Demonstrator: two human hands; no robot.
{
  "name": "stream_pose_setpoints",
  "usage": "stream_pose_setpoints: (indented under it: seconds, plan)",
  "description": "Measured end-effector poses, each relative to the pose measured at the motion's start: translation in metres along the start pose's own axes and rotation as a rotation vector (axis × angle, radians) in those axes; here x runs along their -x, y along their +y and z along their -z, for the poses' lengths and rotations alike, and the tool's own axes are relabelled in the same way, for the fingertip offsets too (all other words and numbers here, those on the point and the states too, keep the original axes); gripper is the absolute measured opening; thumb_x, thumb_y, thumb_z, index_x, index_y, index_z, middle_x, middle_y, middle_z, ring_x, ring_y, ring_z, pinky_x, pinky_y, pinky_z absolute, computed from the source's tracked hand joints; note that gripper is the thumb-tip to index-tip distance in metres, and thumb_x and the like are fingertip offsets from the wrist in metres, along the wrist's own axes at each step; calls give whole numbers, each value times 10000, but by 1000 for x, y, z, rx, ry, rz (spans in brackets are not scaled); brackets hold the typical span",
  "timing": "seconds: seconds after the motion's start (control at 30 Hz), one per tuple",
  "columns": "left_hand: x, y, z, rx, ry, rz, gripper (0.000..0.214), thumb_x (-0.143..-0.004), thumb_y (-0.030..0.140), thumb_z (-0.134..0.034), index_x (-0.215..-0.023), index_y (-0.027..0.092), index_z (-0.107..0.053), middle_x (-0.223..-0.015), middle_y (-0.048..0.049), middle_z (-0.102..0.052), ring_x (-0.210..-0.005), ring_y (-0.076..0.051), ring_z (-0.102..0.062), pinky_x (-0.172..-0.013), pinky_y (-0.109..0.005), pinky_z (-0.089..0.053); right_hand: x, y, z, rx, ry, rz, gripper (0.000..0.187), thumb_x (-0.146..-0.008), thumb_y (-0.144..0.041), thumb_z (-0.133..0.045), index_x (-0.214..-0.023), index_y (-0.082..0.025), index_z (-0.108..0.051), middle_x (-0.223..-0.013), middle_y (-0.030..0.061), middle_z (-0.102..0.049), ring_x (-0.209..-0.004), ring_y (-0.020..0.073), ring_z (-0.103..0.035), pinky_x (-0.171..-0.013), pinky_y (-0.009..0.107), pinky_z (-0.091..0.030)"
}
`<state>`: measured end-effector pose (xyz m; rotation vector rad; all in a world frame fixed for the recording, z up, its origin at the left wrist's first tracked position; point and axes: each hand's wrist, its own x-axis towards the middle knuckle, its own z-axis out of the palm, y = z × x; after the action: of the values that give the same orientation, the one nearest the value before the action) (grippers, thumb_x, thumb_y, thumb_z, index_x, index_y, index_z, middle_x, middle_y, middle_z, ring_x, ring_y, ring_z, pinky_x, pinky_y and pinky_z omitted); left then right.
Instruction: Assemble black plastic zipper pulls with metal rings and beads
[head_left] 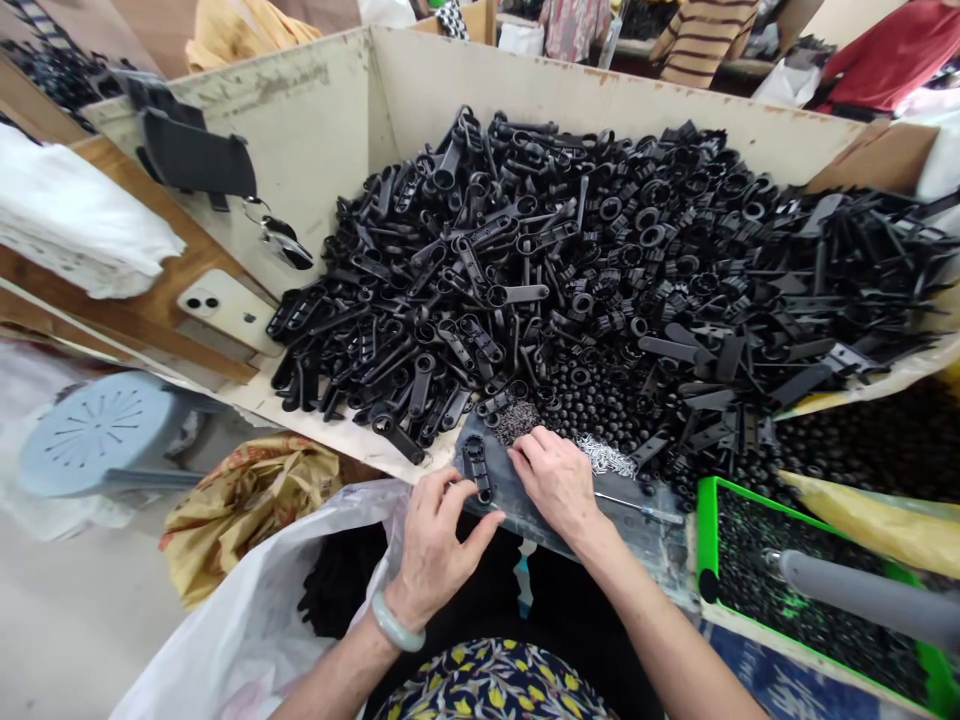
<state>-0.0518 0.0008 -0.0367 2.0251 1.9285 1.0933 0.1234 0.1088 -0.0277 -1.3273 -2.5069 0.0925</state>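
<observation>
The left hand (439, 535) has its fingers loosely bent and parted, thumb well out to the side, gripping nothing that shows; its index fingertip is right at the near end of a black plastic arm piece (476, 465), though whether the two touch I cannot tell. That piece lies on a dark grey work board (645, 545), its ring-shaped end away from the person. The right hand (555, 480) bends down over the board, its fingertips at the edge of a small pile of dark pins (516, 422) — whether they pinch one is hidden. Just beyond that hand is a pile of silvery pins (606, 455), and a slender metal tool (637, 507) lies beside its wrist. Farther out come black balls (592, 395), then a large heap of black plastic parts (480, 240) against pale walls (600, 90). A green-rimmed tray (707, 530) stands to the right; a phone (229, 312) leans at the left.
</observation>
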Motion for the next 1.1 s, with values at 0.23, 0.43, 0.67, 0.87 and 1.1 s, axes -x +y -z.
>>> stream_pose_setpoints:
  seconds: [0.23,0.43,0.67,0.87,1.1]
  plan:
    - [-13,-1,-13,-64,1,110,327,-965,371,-667,-1215,188,-562,-968,-80,-653,-898,-271,-644,-848,-449,-548,-6,-9,-4,91,26,-66,259,-1031,-407,-636,-863,-210,-635,-864,52,-679,-800,212,-610,-724,364,-367]
    - [-20,-1,-7,23,-12,165,496,-906,244,-672,-1377,212,-521,-946,-49,-665,-863,-237,-655,-820,-408,-557,-8,-10,-1,70,4,-34,192,-1048,-283,-597,-877,-216,-651,-854,50,-677,-793,205,-600,-699,356,-353]
    - [-25,1,0,52,-25,235,656,-857,187,-672,-1479,227,-468,-931,-21,-683,-720,-181,-647,-677,-331,-553,35,4,17,44,16,20,257,-1078,-285,-546,-856,-222,-659,-807,31,-659,-771,194,-577,-703,358,-352]
    - [-29,-5,-1,83,-115,56,642,-941,157,-602,-1552,255,-433,-1093,-69,-723,-879,-214,-712,-770,-335,-576,71,8,13,-7,83,-71,253,-1086,-283,-541,-872,-222,-661,-770,26,-666,-719,179,-591,-694,347,-363]
    - [-20,3,4,-36,22,-21,408,-985,223,-645,-1389,232,-590,-1163,-119,-657,-1073,-283,-649,-936,-436,-535,74,20,18,-135,129,-174,207,-1090,-296,-542,-977,-229,-702,-847,29,-723,-770,174,-654,-735,329,-427]
